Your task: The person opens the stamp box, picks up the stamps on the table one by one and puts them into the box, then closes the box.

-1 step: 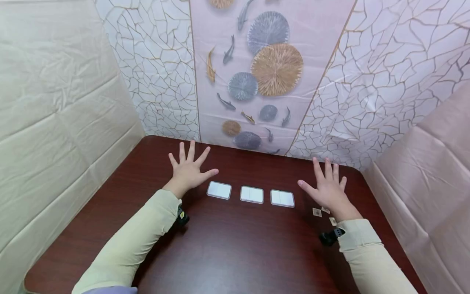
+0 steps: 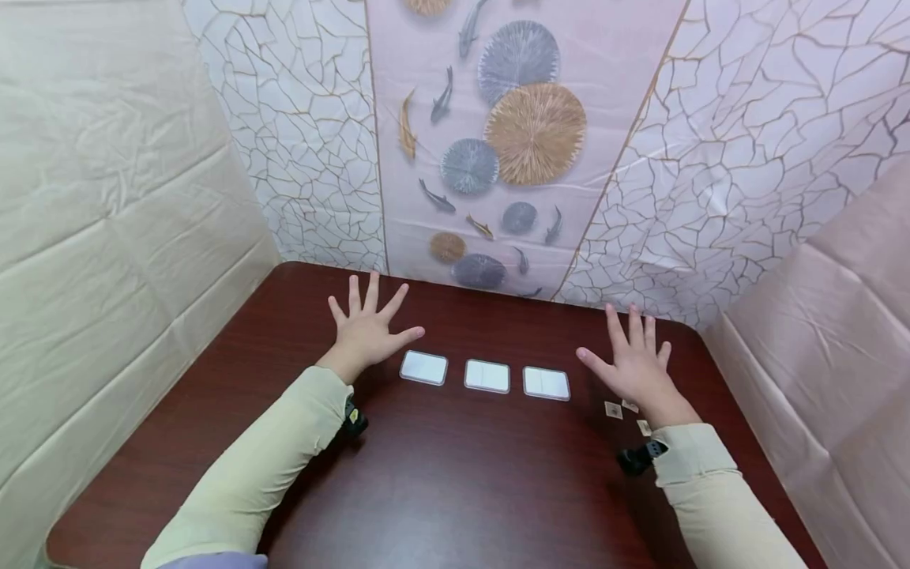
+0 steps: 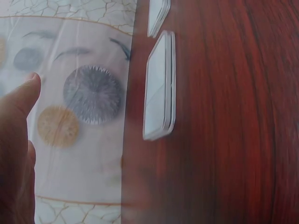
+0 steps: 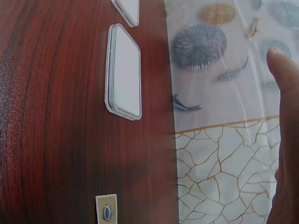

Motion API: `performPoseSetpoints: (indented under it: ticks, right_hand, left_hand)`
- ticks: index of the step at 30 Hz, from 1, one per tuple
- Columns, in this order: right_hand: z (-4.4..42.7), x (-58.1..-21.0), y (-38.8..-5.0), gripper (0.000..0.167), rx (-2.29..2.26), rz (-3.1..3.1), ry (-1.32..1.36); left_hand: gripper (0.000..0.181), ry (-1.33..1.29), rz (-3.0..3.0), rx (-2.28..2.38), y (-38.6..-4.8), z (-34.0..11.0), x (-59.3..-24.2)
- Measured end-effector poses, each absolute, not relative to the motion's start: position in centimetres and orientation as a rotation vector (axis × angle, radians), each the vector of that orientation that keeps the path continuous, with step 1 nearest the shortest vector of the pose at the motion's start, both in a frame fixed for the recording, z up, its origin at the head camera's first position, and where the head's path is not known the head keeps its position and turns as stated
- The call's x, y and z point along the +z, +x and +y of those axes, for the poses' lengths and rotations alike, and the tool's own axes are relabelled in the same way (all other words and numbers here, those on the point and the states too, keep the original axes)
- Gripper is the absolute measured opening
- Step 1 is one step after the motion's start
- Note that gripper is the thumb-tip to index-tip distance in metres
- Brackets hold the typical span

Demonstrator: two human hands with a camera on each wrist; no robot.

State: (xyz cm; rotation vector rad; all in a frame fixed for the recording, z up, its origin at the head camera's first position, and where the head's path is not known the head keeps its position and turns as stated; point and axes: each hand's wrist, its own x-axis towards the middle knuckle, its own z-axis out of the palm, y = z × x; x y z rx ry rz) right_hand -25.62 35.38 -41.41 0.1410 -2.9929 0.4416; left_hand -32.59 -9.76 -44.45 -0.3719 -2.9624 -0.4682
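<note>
Left hand (image 2: 364, 338) and right hand (image 2: 637, 373) hover released, fingers spread.
Three flat white rectangular clear-rimmed cases (image 2: 486, 376) lie on the dark red wood-grain worktop (image 2: 441, 482): leftmost case (image 2: 423, 368) at the left hand's 4 o'clock, rightmost case (image 2: 546, 383) at the right hand's 9 o'clock, small beige square pieces (image 2: 614, 410) around its 6 to 7.

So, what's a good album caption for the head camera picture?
Left hand and right hand spread wide, three flat white cases between them.
</note>
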Motion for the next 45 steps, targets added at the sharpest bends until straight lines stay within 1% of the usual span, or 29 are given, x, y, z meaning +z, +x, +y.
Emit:
performPoseSetpoints:
  ticks: [5, 11, 18, 24, 31, 37, 40, 45]
  right_hand:
    - [35.6, -41.8, -25.8, 0.099, 0.49, -2.936, 0.231]
    - [35.2, -44.0, -26.2, 0.092, 0.666, -2.878, 0.355]
    - [33.9, -48.1, -25.9, 0.087, 0.799, -2.944, 0.312]
    - [33.3, -50.5, -25.3, 0.079, 0.764, -2.953, 0.302]
    - [33.0, -51.7, -25.2, 0.076, 0.687, -2.934, 0.372]
    - [32.8, -51.8, -25.0, 0.064, 0.619, -2.879, 0.493]
    - [32.8, -51.8, -24.5, 0.06, 0.6, -2.852, 0.523]
    - [32.8, -51.8, -23.5, 0.056, 0.591, -2.826, 0.567]
  left_hand:
    - [0.09, -0.415, -2.96, -0.479, -32.9, -7.8, -44.9]
    - [0.094, -0.532, -2.973, -0.5, -32.0, -2.4, -45.8]
    - [0.101, -0.706, -2.999, -0.526, -30.6, 4.2, -47.9]
    - [0.098, -0.798, -3.042, -0.469, -29.9, 7.8, -49.6]
    - [0.085, -0.775, -3.107, -0.318, -29.3, 10.0, -50.4]
    - [0.071, -0.768, -3.11, -0.344, -29.2, 10.8, -50.7]
    - [0.069, -0.806, -3.077, -0.335, -29.2, 10.8, -51.1]
    - [0.071, -0.899, -3.015, -0.293, -28.8, 10.6, -51.6]
